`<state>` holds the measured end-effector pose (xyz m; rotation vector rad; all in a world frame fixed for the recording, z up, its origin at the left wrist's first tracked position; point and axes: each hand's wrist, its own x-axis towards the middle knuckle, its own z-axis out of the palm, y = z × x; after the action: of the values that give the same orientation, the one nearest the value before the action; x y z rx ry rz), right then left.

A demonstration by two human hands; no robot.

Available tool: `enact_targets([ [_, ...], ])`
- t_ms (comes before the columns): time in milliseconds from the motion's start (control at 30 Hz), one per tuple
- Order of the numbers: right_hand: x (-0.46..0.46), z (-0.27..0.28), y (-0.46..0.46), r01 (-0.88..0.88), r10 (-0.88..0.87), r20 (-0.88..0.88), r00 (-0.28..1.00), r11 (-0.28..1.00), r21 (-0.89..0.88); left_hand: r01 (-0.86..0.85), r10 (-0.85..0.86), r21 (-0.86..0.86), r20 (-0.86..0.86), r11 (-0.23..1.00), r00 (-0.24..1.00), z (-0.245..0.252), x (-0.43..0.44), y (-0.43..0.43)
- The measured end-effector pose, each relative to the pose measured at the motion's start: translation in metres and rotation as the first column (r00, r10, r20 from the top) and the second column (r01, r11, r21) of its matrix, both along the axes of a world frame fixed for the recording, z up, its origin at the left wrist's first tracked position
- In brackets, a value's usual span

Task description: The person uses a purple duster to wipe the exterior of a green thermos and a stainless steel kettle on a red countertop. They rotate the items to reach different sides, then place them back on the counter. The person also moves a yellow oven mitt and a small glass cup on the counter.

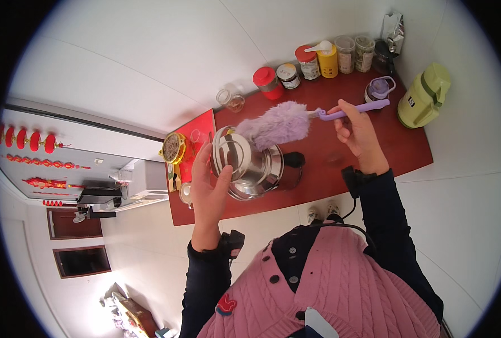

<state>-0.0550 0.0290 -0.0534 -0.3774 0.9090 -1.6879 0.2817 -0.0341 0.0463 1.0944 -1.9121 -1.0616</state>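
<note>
My right hand (356, 133) grips the lilac plastic handle (356, 110) of a duster between thumb and fingers. The duster's fluffy purple-and-white head (278, 124) points left and rests against the upper side of a shiny stainless steel vessel (254, 169). That vessel has a round top, a wider lower part and a black handle (293, 159) on its right. Around the left side of its top, my left hand (210, 190) holds it with thumb and fingers spread apart. Whether the vessel stands on the table or is raised, I cannot tell.
A reddish-brown table (339, 156) bears several jars along the wall, including a red-lidded canister (268, 82). At its right end stands a green thermos jug (423, 97), near a lilac-lidded cup (379, 88). A gold-rimmed pot (174, 148) sits on the left beside a red sheet (195, 131).
</note>
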Motion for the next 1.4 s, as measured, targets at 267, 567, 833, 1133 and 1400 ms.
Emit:
enact_targets([
  [267, 0.042, -0.002, -0.026, -0.051, 0.051, 0.022, 0.998, 0.999, -0.007, 0.048, -0.047, 0.017, -0.084, 0.999, 0.995, -0.004, -0.001, -0.004],
  [567, 0.006, -0.002, 0.014, 0.145, -0.149, -0.027, 0.989, 0.984, -0.105, 0.019, -0.017, 0.016, -0.084, 1.000, 0.996, -0.005, -0.004, -0.004],
  [833, 0.038, -0.010, 0.007, 0.222, -0.218, -0.185, 0.958, 0.975, 0.003, 0.010, 0.007, 0.092, -0.187, 0.996, 0.982, 0.001, -0.016, 0.001],
  [1133, 0.044, -0.011, 0.000, 0.151, -0.148, -0.158, 0.976, 0.988, 0.006, -0.011, 0.034, 0.114, -0.202, 0.993, 0.979, -0.006, -0.020, -0.001],
  [1400, 0.029, -0.016, 0.016, 0.038, -0.045, -0.166, 0.985, 0.998, -0.043, -0.045, 0.058, 0.087, -0.147, 0.995, 0.987, -0.007, -0.021, 0.000],
])
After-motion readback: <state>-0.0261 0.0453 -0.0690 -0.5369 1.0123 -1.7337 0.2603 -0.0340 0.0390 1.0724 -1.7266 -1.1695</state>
